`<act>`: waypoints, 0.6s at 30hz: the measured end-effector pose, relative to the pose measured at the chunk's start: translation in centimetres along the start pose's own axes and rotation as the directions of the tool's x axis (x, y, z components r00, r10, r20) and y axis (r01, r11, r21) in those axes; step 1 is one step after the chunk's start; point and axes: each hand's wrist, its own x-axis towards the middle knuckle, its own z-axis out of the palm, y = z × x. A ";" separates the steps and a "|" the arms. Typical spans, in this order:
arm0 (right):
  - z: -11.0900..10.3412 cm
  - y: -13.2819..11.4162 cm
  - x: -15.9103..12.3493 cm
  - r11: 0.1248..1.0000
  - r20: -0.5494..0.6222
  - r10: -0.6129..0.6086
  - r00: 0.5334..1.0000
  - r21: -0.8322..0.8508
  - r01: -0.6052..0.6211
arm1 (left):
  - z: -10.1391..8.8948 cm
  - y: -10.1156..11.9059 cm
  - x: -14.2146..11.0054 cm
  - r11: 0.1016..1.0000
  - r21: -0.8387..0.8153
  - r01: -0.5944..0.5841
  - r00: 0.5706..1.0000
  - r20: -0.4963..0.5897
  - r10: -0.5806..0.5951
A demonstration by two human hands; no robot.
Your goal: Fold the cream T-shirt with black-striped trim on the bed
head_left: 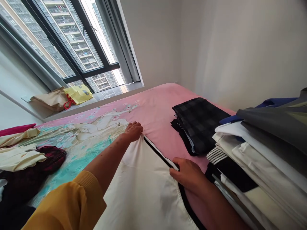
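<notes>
You have a cream cloth spread lengthwise over the bedspread — its near end runs out of view. A black trim, with a white band along its upper stretch, follows the right edge. The far corner is pinched to a point — soft creases fan from it toward you.

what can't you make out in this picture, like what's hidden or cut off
All in the head view:
1. Lower end of the cream cloth: cut off by the bottom edge.
2. Cloth corner under the left hand: hidden by that hand.
3. Most of the black garment: covered by the dark checked cloth.
4. Far side of the clothes stack: cut off by the right edge.
5. Print on the yellow bag: too small to read.
</notes>
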 end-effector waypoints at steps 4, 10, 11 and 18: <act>-0.1 0.6 0.4 0.998 -0.076 0.063 0.995 -0.013 -0.064 | -0.2 0.8 1.1 0.998 0.006 0.066 0.995 -0.079 -0.066; -0.5 1.5 0.9 0.988 -0.122 0.104 0.987 -0.098 -0.116 | 2.8 4.1 3.5 0.993 -0.074 0.091 0.986 -0.130 -0.100; -0.5 1.6 1.0 0.988 -0.120 0.104 0.987 -0.105 -0.116 | 3.3 4.5 3.8 0.991 -0.094 0.100 0.985 -0.132 -0.112; -0.6 1.9 1.1 0.985 -0.087 0.113 0.990 -0.117 -0.123 | 3.5 -0.9 -0.5 0.934 -0.190 0.302 0.930 -0.154 -0.333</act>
